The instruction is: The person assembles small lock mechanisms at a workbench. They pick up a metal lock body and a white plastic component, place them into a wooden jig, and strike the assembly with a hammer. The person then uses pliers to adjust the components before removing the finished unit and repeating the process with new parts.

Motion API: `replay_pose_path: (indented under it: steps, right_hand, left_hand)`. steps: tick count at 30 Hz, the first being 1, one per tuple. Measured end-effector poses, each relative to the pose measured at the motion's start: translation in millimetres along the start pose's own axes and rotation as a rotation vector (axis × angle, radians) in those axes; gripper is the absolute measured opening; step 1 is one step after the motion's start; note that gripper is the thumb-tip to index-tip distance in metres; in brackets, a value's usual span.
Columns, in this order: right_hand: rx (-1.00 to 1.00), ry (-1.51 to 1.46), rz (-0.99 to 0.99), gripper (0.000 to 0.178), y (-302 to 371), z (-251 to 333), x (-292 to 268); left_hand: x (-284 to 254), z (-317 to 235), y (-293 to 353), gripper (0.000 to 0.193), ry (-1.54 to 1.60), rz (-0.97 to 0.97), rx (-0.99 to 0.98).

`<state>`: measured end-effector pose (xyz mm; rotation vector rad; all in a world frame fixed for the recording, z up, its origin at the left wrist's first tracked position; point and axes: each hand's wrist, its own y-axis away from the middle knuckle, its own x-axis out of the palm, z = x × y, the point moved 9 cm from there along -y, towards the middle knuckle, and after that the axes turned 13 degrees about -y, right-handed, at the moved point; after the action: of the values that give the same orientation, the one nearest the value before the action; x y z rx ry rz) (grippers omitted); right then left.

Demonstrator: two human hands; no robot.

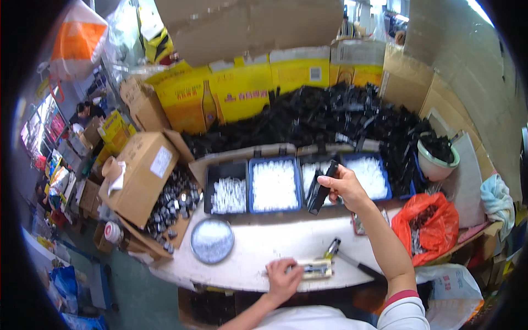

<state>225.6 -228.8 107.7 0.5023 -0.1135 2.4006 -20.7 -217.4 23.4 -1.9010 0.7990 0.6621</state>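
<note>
four trays (pixel 275 209) lie beyond the right hand (pixel 346 187) gripping black pieces (pixel 317 197), a hammer (pixel 360 266) near the left hand (pixel 285 280), whose hold's unclear

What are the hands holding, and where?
The right hand holds a black plastic piece near its upper end. The left hand is on a cream fixture; I can't tell if it grips.

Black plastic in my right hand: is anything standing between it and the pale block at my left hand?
Nothing visible stands between the black plastic and the pale block; the hammer lies near its right end, and your left hand covers its left part.
</note>
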Motion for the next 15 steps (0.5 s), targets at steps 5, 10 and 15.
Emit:
replay_pose_path:
  steps: [5, 10, 15]
  right_hand:
    - [0.144, -0.129, -0.152, 0.017, 97.6, -86.3, -14.9]
    - [0.223, -0.266, -0.215, 0.016, 145.5, -128.1, -2.1]
    - [0.24, -0.145, -0.16, 0.017, 157.6, -125.4, -7.8]
  left_hand:
    - [-27.3, -4.7, -20.8, 0.045, 0.055, -0.045, -0.094]
    - [-18.6, -25.9, -25.9, 0.044, -0.022, 0.047, 0.11]
    - [-15.9, -24.8, -24.3, 0.037, -0.009, 0.129, 0.165]
